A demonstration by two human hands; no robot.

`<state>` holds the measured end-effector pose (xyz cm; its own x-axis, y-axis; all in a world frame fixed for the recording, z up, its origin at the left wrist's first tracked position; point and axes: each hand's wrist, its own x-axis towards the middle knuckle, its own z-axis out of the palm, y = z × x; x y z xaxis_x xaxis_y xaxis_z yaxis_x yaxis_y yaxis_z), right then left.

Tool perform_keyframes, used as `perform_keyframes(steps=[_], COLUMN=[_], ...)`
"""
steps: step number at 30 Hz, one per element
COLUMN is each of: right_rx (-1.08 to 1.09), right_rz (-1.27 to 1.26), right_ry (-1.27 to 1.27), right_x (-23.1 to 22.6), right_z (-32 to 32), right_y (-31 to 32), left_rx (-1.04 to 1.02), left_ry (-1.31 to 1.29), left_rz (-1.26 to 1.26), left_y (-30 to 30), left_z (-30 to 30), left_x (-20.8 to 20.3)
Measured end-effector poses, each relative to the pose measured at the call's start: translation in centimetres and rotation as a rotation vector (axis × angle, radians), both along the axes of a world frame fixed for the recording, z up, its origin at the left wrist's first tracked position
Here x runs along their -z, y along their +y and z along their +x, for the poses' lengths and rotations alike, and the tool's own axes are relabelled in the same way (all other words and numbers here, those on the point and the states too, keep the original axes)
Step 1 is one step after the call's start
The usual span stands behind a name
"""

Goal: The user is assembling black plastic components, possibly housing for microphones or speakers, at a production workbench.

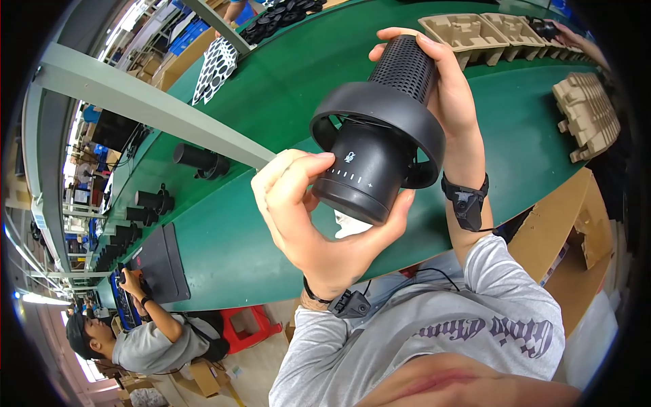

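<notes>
Held up over the green bench is a black desktop microphone (363, 163), tilted, with a perforated grille at its upper end and a wide ring around its middle. My right hand (451, 85) wraps round the grille from behind, fingertips showing at its top. Around the lower body curls my left hand (319, 224), thumb and fingers pressed on its sides near the dial end. A small white piece (351, 224) shows behind the microphone's lower end, partly hidden; I cannot tell what it is.
Moulded pulp trays (468, 34) line the far right, and another tray (588, 115) lies nearer. More black microphones (196, 157) stand at left beside a dark mat (159, 264). A grey metal post (156, 102) crosses the left side. A person (149, 339) works at lower left by a red stool (247, 329).
</notes>
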<state>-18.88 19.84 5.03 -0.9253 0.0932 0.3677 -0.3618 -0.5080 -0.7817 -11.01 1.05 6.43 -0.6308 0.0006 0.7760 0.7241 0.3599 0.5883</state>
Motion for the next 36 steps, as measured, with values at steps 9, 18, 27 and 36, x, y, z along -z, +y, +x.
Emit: perform_keyframes(steps=[9,18,27,36], right_rx=[-0.044,-0.096,-0.081,-0.047], right_rz=[-0.040,-0.106,-0.118,-0.098], right_ry=[0.035,0.063,0.051,0.007], right_x=[0.1,0.2,0.3,0.4], right_z=[-0.1,-0.3,-0.3,-0.4], right_y=[0.5,0.6,0.6,0.7], left_rx=[0.015,0.047,0.074,0.243], left_ry=[0.147,0.256,0.423,0.476], left_rz=[-0.094,-0.319,-0.409,-0.543], left_y=[0.4,0.2,1.8,1.4], left_z=[0.4,1.3,1.8,1.3], left_x=[-0.1,-1.1,0.0,0.2])
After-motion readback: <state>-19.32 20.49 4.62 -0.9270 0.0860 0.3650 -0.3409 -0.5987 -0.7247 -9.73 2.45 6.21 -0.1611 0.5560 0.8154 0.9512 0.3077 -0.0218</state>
